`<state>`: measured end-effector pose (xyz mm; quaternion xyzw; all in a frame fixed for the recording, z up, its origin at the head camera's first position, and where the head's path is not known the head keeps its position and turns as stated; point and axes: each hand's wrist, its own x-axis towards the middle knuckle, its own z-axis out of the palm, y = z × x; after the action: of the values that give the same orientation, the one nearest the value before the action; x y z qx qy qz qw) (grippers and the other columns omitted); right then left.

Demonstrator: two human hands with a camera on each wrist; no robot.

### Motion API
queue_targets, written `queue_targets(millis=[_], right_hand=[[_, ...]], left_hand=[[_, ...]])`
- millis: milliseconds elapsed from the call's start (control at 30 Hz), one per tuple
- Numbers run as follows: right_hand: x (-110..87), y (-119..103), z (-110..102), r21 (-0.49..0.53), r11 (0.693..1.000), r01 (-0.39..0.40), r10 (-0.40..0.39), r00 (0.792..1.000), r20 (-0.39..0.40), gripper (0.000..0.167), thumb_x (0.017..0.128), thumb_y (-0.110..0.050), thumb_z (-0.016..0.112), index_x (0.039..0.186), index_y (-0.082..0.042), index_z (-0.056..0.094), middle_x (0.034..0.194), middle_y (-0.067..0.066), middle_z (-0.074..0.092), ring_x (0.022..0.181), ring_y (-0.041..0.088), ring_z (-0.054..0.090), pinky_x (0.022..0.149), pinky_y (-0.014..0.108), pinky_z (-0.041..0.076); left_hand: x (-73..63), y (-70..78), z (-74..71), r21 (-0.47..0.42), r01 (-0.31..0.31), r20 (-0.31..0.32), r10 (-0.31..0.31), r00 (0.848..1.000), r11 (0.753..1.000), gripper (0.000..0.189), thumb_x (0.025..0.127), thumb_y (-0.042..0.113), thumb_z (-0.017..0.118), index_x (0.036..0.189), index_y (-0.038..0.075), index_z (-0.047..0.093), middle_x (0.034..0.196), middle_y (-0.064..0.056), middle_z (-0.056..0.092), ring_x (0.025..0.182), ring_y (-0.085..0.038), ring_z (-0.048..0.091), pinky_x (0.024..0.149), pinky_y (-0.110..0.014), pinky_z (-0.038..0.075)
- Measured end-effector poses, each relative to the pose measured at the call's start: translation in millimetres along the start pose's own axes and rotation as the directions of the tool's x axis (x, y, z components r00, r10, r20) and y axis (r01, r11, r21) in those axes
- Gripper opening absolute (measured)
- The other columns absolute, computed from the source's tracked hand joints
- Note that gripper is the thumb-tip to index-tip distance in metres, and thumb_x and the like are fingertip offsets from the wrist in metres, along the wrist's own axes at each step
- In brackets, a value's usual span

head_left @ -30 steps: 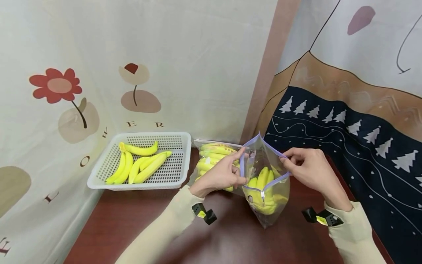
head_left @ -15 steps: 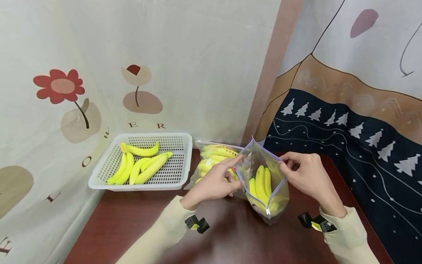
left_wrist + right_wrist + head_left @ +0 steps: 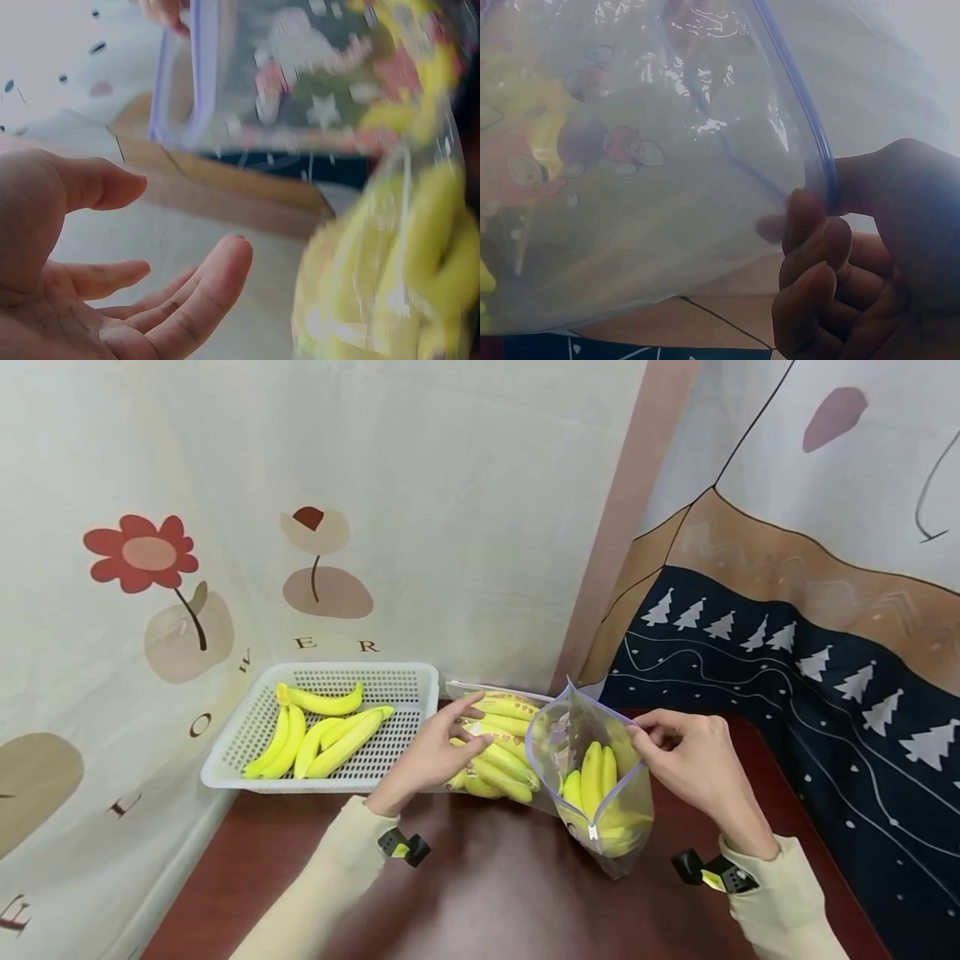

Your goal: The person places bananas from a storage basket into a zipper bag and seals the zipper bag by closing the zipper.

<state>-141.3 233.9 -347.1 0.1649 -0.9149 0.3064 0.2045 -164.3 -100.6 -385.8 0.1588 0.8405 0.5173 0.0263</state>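
A clear zip bag (image 3: 626, 835) with a purple rim stands with its mouth spread, several bananas (image 3: 592, 781) inside it. My right hand (image 3: 693, 760) pinches the right side of that rim between thumb and fingers; the right wrist view shows the purple zip strip (image 3: 802, 97) in the pinch. My left hand (image 3: 435, 743) is off the bag, fingers apart and holding nothing, between the basket and a second zip bag (image 3: 543, 802) packed with bananas. In the left wrist view the left thumb and fingers (image 3: 214, 292) are spread beside both bags.
A white perforated basket (image 3: 411, 727) at the back left holds several loose bananas (image 3: 341, 752). The reddish-brown table (image 3: 480, 893) extends in front. A printed cloth (image 3: 480, 527) hangs behind, and a dark tree-patterned cloth (image 3: 795, 693) on the right.
My left hand has let go of the open bag's left rim and moved left, past the second bag. My right hand still pinches the rim; the open bag has shifted slightly left.
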Motion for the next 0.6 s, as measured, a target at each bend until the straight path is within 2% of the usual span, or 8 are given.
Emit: queue_targets(millis=[167,333,467,600], right_hand=[[-0.1,1,0,-0.002,1.0,0.001,-0.001,1.0,-0.012,0.01,0.091,-0.01,0.069,0.089,-0.013,0.079,0.06,-0.006,0.058,0.052,0.005,0.049,0.044,0.022,0.037],[0.2,3,0,-0.008,1.0,0.024,-0.024,0.999,-0.025,0.01,0.091,-0.01,0.07,0.088,-0.014,0.079,0.061,-0.007,0.061,0.053,0.004,0.05,0.045,0.021,0.04],[0.9,4,0,-0.013,1.0,0.029,-0.029,0.999,-0.03,0.01,0.091,-0.011,0.07,0.088,-0.014,0.079,0.062,-0.006,0.062,0.054,0.004,0.051,0.046,0.021,0.042],[2.4,4,1,-0.014,0.999,0.029,-0.03,0.999,-0.025,0.009,0.091,-0.011,0.071,0.089,-0.014,0.079,0.063,-0.006,0.063,0.054,0.005,0.051,0.046,0.022,0.042]], left_hand=[[2.6,-20.9,-22.5,0.136,0.037,-0.034,-0.033,0.999,0.99,0.067,0.099,0.02,0.067,0.159,0.015,0.038,0.136,-0.016,0.063,0.106,-0.028,0.071,0.085,-0.039,0.06],[5.5,-42.3,-46.0,0.222,0.095,-0.074,-0.081,0.994,0.97,0.069,0.099,0.023,0.067,0.159,0.011,0.035,0.138,-0.02,0.06,0.113,-0.034,0.068,0.084,-0.043,0.061],[11.1,-58.0,-64.7,0.285,0.086,-0.082,-0.066,0.994,0.955,0.066,0.099,0.021,0.066,0.157,0.007,0.038,0.137,-0.024,0.059,0.115,-0.037,0.067,0.088,-0.047,0.06],[18.1,-73.1,-83.7,0.373,0.065,-0.053,-0.048,0.997,0.926,0.061,0.099,0.022,0.066,0.154,0.005,0.043,0.139,-0.025,0.059,0.119,-0.04,0.064,0.095,-0.053,0.057]])
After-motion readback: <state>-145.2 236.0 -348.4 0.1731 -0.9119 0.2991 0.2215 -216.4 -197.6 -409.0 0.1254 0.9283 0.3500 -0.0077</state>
